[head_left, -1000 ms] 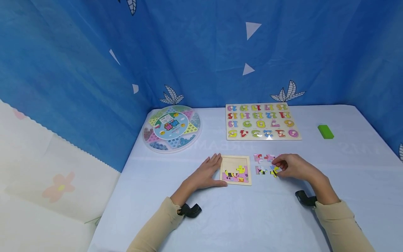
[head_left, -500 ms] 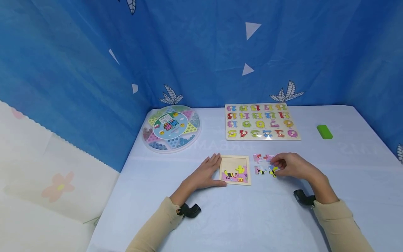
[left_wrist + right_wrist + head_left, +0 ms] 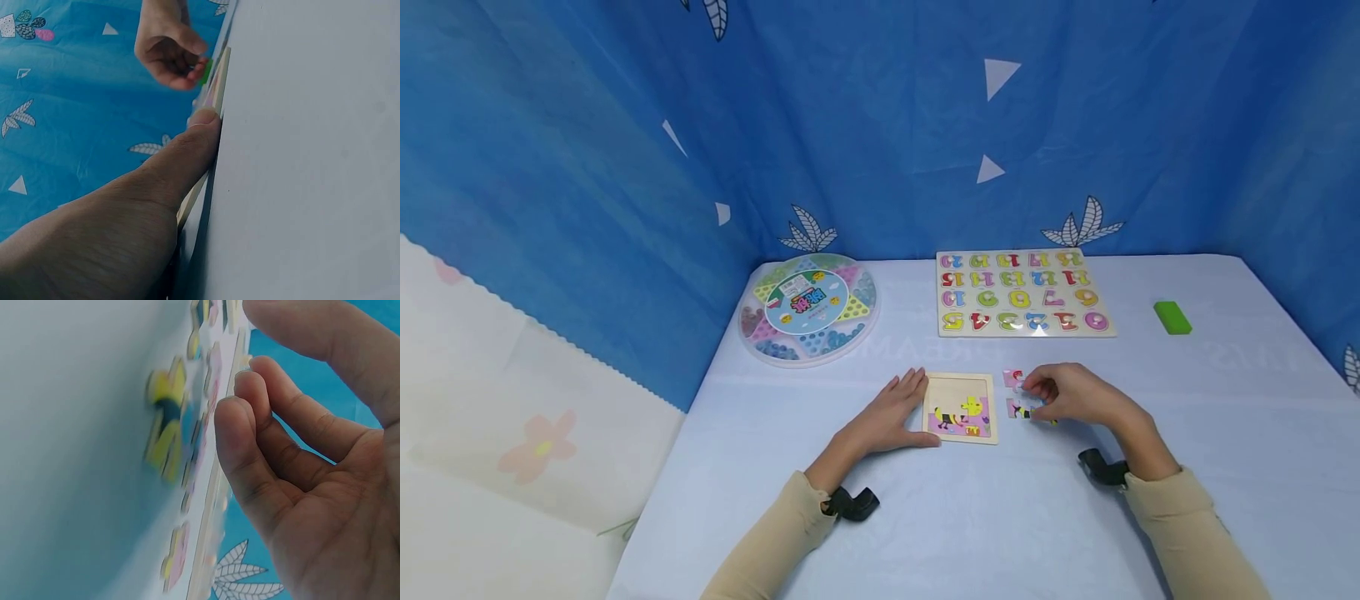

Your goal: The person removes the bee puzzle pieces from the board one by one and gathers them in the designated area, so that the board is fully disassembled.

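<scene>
A square pale-wood puzzle tray (image 3: 944,393) lies flat near the middle of the tabletop (image 3: 985,517), its near part and right side partly filled with a pink picture that shows yellow shapes and black stripes, while bare wood shows at its far left. The left hand (image 3: 887,412) rests at the tray's left side, fingers extended towards the far left corner and thumb stretched along the near edge; it is spread rather than curled round anything. Just right of the tray lie loose puzzle pieces: a pink piece with red markings (image 3: 1012,379) on the far side and a pink piece with black and yellow stripes (image 3: 1017,409) nearer. The right hand (image 3: 1078,393) hovers over the right part of this group, hiding some of it, its fingers gently bent; the right wrist view shows a gap between thumb and fingers, with nothing gripped. That view also shows a blurred yellow-and-black piece (image 3: 167,419). Beyond the pieces lies a rectangular wooden board of colourful numbers (image 3: 971,298), with a small bright green block (image 3: 1172,317) to its right. At the far left sits a round, clear-rimmed game box (image 3: 808,308) with a blue oval label. Both arms wear beige sleeves (image 3: 775,533) and black wrist fittings (image 3: 853,504). A blue curtain (image 3: 880,125) with white triangles and leaves hangs behind.
</scene>
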`<state>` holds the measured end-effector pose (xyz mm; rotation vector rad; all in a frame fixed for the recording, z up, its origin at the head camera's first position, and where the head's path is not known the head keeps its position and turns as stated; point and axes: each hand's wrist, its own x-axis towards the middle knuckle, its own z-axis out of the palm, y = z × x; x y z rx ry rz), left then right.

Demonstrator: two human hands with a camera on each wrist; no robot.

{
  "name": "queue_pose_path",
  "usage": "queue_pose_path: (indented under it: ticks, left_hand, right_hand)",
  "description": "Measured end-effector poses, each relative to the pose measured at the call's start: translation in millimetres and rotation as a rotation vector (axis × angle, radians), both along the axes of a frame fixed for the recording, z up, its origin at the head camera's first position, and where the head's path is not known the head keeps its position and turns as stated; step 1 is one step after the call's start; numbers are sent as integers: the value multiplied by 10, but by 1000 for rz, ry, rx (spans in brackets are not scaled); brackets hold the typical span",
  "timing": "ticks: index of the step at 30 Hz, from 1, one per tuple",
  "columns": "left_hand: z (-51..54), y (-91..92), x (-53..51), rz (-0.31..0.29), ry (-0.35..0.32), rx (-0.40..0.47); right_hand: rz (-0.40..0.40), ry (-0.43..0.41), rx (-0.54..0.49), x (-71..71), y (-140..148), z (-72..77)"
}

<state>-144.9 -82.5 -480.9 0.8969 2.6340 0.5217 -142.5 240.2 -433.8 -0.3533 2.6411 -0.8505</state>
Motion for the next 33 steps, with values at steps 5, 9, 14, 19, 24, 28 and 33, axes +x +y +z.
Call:
queue_pose_path:
  ticks: [5,9,14,19,24,28,33]
  left_hand:
    - [-1,-9,2,4,-6,-8]
    - [-8,-19,4,8,-9,-8]
    - [-23,-21,8,10,-13,-5]
    - [-29,-19,8,12,-10,-9]
    - [-14,-18,7,10,-11,-3]
    - [-19,-17,-1,3,-2,-3]
    - [-19,-16,-7,-4,6,3]
  right_hand:
    - [5,-3,-9,-29,-116,13]
    - [11,-10,-19,-55,-231,32]
    - [48,-1,-34,-80,-383,45]
    - [97,11,-42,-111,-508,33]
    - [140,-13,-52,-146,-603,2]
    - [160,-31,-54,-173,-649,-42]
    - [152,-57,-35,-193,-669,-48]
